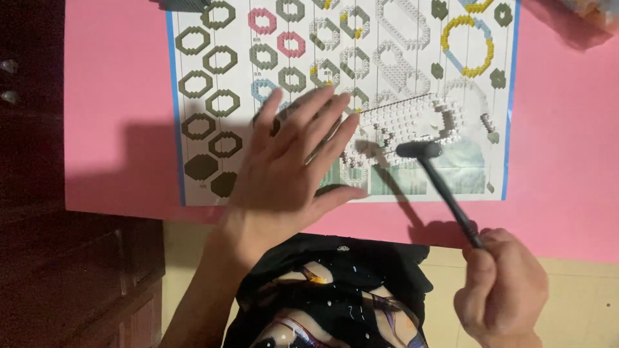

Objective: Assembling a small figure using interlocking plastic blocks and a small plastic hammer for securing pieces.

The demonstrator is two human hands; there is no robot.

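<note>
My left hand (290,161) lies flat and spread on a printed instruction sheet (213,129), fingers pointing toward a white small-brick assembly (406,122) that rests on the sheet; the fingertips sit just left of it. My right hand (503,290) is closed around the handle of a small black hammer (438,180). The hammer's head (418,150) is at the near edge of the white assembly, touching or just above it.
The sheet lies on a pink mat (116,96) and shows rows of ring-shaped brick diagrams in olive, pink, white and yellow. A dark wooden cabinet (58,270) stands at the left. Tiled floor and my dark printed shirt (335,296) fill the bottom.
</note>
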